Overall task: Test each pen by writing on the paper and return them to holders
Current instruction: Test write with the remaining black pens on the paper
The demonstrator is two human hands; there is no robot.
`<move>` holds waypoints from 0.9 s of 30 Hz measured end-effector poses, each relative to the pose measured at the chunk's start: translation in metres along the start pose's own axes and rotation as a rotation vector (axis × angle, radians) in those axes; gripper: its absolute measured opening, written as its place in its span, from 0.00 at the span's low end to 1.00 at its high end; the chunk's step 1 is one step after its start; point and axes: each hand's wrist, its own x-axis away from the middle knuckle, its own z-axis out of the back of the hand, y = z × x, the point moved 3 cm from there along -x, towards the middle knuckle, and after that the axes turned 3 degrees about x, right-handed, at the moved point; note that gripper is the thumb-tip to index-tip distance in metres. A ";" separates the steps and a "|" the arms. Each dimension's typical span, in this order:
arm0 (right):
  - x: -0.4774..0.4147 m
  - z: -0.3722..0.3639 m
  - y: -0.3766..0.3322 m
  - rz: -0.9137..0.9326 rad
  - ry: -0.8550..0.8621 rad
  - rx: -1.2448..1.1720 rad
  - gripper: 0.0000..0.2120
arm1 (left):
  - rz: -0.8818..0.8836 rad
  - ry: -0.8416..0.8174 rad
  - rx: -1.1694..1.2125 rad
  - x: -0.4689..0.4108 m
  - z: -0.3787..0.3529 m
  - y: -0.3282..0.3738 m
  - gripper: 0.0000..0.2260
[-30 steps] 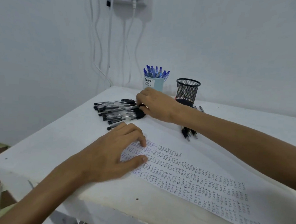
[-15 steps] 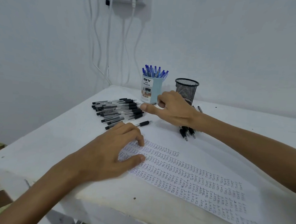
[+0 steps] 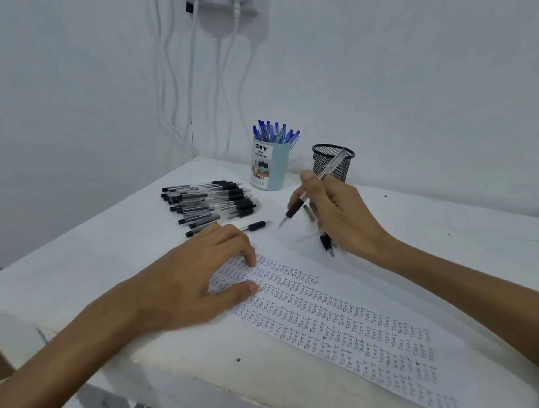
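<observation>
My right hand (image 3: 340,217) grips a clear black-grip pen (image 3: 294,209), tip pointing down-left just above the white table, beyond the paper's far end. My left hand (image 3: 194,284) rests on the paper (image 3: 333,327), fingers spread over the near-left rows of handwritten "TEST". A pile of black pens (image 3: 208,203) lies at the far left, with one loose black pen (image 3: 254,226) beside my left fingers. A light-blue holder (image 3: 268,169) full of blue pens stands at the back. To its right is a black mesh holder (image 3: 332,163).
A few black pens (image 3: 327,243) lie under my right hand. White cables (image 3: 190,88) hang down the wall from plugs above the table's back corner. The table's front edge (image 3: 189,366) runs close below my left wrist.
My right hand left the pen pile, drew back to the right and now holds a pen upright in a writing grip. One pen rolled loose from the pile. My left hand stayed put.
</observation>
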 end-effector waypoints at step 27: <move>0.069 0.015 0.012 -0.226 -0.254 -0.266 0.05 | -0.005 0.000 -0.007 -0.001 -0.001 -0.001 0.12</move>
